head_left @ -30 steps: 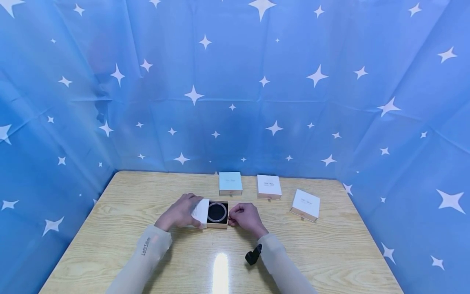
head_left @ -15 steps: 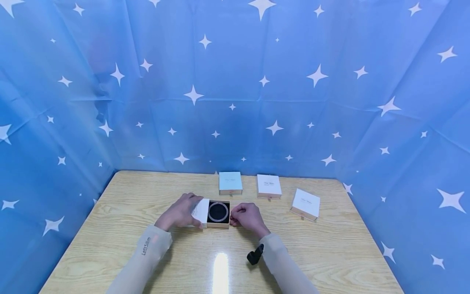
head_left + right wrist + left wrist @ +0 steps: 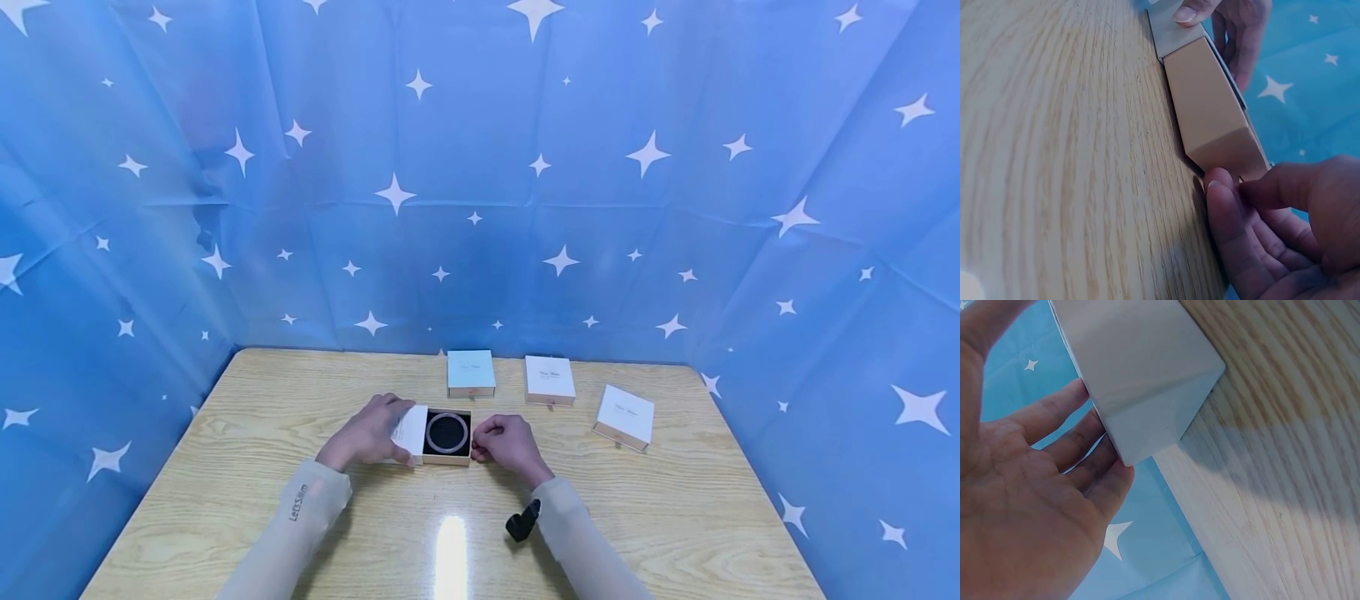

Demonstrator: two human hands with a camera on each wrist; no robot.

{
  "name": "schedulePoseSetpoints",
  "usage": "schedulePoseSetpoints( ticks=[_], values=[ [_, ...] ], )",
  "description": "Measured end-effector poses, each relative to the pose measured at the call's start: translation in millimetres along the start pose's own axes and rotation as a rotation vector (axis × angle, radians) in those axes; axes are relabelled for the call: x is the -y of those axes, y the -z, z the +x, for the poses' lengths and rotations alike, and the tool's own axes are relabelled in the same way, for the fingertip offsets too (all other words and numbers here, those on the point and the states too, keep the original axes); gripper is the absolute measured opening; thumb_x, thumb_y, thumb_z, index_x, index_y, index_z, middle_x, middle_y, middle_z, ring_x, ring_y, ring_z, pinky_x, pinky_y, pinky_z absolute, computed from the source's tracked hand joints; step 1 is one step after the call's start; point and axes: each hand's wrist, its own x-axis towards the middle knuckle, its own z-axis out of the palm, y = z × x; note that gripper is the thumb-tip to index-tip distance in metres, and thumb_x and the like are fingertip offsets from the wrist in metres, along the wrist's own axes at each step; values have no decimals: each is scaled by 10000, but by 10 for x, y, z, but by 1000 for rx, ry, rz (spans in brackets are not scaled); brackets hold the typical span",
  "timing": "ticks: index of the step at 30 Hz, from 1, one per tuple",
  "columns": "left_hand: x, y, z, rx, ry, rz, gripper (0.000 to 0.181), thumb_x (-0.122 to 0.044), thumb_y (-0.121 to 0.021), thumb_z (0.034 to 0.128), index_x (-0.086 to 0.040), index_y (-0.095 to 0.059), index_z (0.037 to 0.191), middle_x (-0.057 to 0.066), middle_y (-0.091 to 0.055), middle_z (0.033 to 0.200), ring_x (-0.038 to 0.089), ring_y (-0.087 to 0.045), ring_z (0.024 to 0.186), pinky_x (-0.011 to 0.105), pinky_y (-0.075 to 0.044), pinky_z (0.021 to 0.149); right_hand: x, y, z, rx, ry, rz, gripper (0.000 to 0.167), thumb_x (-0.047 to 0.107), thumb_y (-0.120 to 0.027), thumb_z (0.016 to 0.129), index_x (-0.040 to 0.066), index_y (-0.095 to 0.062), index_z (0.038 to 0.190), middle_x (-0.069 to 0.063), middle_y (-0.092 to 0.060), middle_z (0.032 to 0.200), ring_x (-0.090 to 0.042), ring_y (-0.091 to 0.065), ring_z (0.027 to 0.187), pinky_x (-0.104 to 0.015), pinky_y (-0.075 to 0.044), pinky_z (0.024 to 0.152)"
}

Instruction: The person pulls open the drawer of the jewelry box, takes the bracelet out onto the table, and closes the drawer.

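A small drawer box stands on the table, its tan drawer [image 3: 447, 459] slid partly out of a white sleeve [image 3: 409, 429]. Inside the drawer's black lining lies a pale, round bangle [image 3: 429, 433]. My left hand [image 3: 371, 429] grips the sleeve between thumb and fingers, across its top and sides. In the left wrist view, the fingers [image 3: 1060, 412] lie along one edge of the white sleeve [image 3: 1141, 356]. My right hand [image 3: 510, 446] pinches at the drawer's right end; the right wrist view shows thumb and fingertip meeting at the tan drawer [image 3: 1207, 94]. Fingers mostly hide the pull tab there.
Behind stand a light blue box [image 3: 471, 371] and a white box [image 3: 549, 379]. Another white box [image 3: 626, 414] sits angled to the right. A blue curtain with white stars [image 3: 480, 208] surrounds the wooden table [image 3: 660, 517].
The drawer has slid a little further right out of the sleeve, together with my right hand. More of the lining shows around the bangle. My left hand has stayed in place.
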Motion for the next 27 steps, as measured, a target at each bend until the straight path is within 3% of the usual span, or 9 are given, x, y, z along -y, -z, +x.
schedulePoseSetpoints(
  ticks=[9, 15, 20, 27],
  values=[
    [15, -5, 6, 5, -8, 10, 1026, -351, -975, 649, -93, -494, 1517, 103, -543, 1432, 317, -475, 1356, 513, -449, 1126, 14, 12, -31, -1, 35, -53, 120, 126, -634, 999, 36, -713, 1001, -112, -759, 866, -176, -746, 740, -299, -627, 682],
    [15, -6, 7, 6, -13, 2, 1023, -347, -975, 650, -90, -494, 1516, 99, -546, 1428, 315, -475, 1353, 512, -451, 1124, 44, 21, -50, -19, 109, -129, 173, 197, -645, 1004, 74, -698, 1113, -99, -736, 950, -182, -724, 809, -321, -618, 704],
    [20, -9, 8, 1, -14, 1, 1020, -348, -975, 651, -96, -496, 1516, 100, -546, 1424, 312, -483, 1344, 508, -454, 1121, 82, 20, -58, -49, 184, -254, 265, 263, -686, 984, 112, -686, 1202, -48, -713, 1056, -172, -674, 934, -358, -576, 813],
    [40, -15, 7, -5, -18, 4, 1028, -362, -976, 640, -100, -500, 1512, 99, -552, 1413, 313, -486, 1342, 511, -453, 1122, 110, 31, -73, -5, 261, -323, 527, 383, -730, 947, 146, -600, 1399, -73, -631, 1333, -272, -649, 1169, -479, -557, 965]
  ],
)
